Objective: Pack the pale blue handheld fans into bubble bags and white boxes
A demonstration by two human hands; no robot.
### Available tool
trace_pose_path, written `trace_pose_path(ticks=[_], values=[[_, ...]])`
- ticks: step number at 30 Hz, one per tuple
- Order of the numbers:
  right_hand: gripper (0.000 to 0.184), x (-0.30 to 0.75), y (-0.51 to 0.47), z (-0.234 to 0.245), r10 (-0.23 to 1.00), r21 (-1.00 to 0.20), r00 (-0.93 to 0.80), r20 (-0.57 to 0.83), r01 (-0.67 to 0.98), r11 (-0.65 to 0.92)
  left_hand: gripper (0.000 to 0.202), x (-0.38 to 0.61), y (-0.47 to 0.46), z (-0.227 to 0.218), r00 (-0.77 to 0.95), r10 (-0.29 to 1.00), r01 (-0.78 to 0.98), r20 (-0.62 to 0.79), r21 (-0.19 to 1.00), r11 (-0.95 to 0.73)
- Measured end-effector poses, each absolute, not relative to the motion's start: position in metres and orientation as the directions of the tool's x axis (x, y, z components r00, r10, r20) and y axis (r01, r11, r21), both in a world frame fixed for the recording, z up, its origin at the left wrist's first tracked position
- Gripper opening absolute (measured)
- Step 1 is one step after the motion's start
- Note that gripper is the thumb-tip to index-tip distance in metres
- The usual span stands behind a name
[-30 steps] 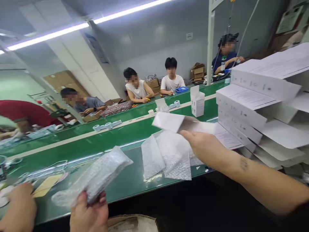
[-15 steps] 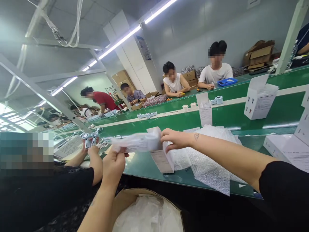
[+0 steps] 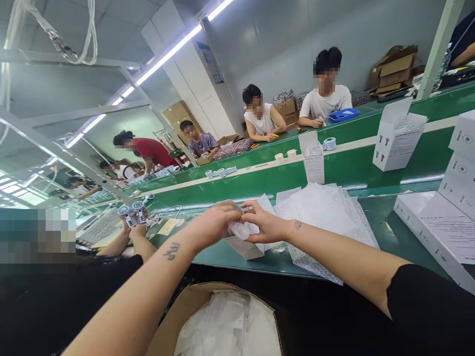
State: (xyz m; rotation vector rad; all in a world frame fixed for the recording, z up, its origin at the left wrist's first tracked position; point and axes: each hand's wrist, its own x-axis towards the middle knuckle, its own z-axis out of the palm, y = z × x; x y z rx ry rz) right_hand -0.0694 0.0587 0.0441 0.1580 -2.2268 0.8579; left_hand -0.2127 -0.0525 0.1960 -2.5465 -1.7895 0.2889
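Observation:
A bundle in clear plastic wrap [image 3: 240,230] sits upright over a small white box [image 3: 248,248] at the table's near edge. My left hand [image 3: 218,220] is closed on the bundle from the left, its fingers over the top. From the right, my right hand [image 3: 262,225] curls its fingers and thumb around the same bundle at the box's mouth. Both hands hide much of the bundle and the upper part of the box. Clear bubble-wrap bags [image 3: 315,210] lie in a stack just right of my right hand.
A carton [image 3: 174,316] of plastic-wrapped pieces stands below the table edge. White boxes [image 3: 399,136] stand on the green line, others [image 3: 426,222] at right. At left a co-worker's hands [image 3: 137,230] hold light-blue devices [image 3: 132,215]. Several people sit across the line.
My left hand has brought the wrapped bundle rightward and upended it over the white box. My right hand has shifted from the box's edge onto the bundle. The view has tilted slightly.

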Motion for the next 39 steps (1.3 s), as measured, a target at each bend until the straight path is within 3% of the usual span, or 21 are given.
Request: trace_pose_path(ticks=[2, 5, 8, 9, 11, 13, 15, 17, 19, 23, 29, 35, 37, 39], values=[[0.037, -0.069, 0.055, 0.042, 0.171, -0.561, -0.720, 0.673, -0.345, 0.753, 0.025, -0.215, -0.062, 0.167, 0.287, 0.958, 0.945, -0.030, -0.158, -0.288], [0.049, -0.069, 0.050, 0.043, 0.201, -0.625, -0.721, 0.663, -0.387, 0.678, 0.036, -0.217, -0.083, 0.120, 0.205, 0.946, 0.959, 0.250, -0.245, -0.143], [0.071, -0.062, 0.058, 0.055, 0.281, -0.763, -0.772, 0.570, -0.372, 0.528, 0.016, -0.217, -0.095, 0.087, 0.173, 0.901, 0.966, 0.398, -0.246, -0.077], [0.068, -0.056, 0.067, 0.062, 0.349, -0.811, -0.788, 0.506, -0.298, 0.503, 0.014, -0.220, -0.095, 0.083, 0.155, 0.890, 0.973, 0.428, -0.224, -0.061], [0.045, -0.035, 0.089, 0.078, 0.563, -0.864, -0.738, 0.373, -0.056, 0.500, 0.018, -0.231, -0.089, 0.086, 0.109, 0.870, 0.984, 0.482, -0.174, -0.027], [0.024, -0.007, 0.111, 0.089, 0.770, -0.863, -0.566, 0.294, 0.190, 0.469, 0.021, -0.251, -0.071, 0.099, 0.071, 0.839, 0.989, 0.539, -0.146, 0.010], [0.020, 0.021, 0.120, 0.092, 0.865, -0.853, -0.425, 0.267, 0.314, 0.417, 0.022, -0.275, -0.038, 0.114, 0.042, 0.815, 0.988, 0.578, -0.146, 0.053], [0.024, 0.044, 0.111, 0.086, 0.875, -0.845, -0.423, 0.234, 0.356, 0.398, 0.023, -0.295, 0.007, 0.123, 0.005, 0.809, 0.982, 0.588, -0.157, 0.108], [0.029, 0.059, 0.089, 0.073, 0.835, -0.820, -0.527, 0.156, 0.403, 0.407, 0.021, -0.306, 0.059, 0.125, -0.030, 0.834, 0.974, 0.551, -0.172, 0.148], [0.031, 0.071, 0.053, 0.050, 0.796, -0.689, -0.605, -0.024, 0.587, 0.425, 0.019, -0.311, 0.150, 0.115, -0.085, 0.924, 0.960, 0.373, -0.218, 0.177], [0.023, 0.076, 0.066, 0.034, 0.859, -0.512, -0.506, 0.081, 0.718, 0.471, 0.020, -0.314, 0.210, 0.093, -0.096, 0.954, 0.963, 0.282, -0.215, 0.161], [0.032, 0.066, 0.065, 0.020, 0.833, -0.476, -0.552, 0.033, 0.725, 0.499, 0.042, -0.284, 0.184, 0.095, -0.074, 0.920, 0.969, 0.385, -0.189, 0.157], [0.035, 0.066, 0.060, 0.019, 0.823, -0.484, -0.566, 0.057, 0.705, 0.518, 0.036, -0.284, 0.135, 0.099, -0.168, 0.887, 0.964, 0.429, -0.116, 0.239], [0.036, 0.069, 0.054, 0.022, 0.813, -0.497, -0.574, 0.098, 0.680, 0.539, 0.039, -0.292, 0.059, 0.090, -0.367, 0.845, 0.915, 0.389, -0.015, 0.404]])
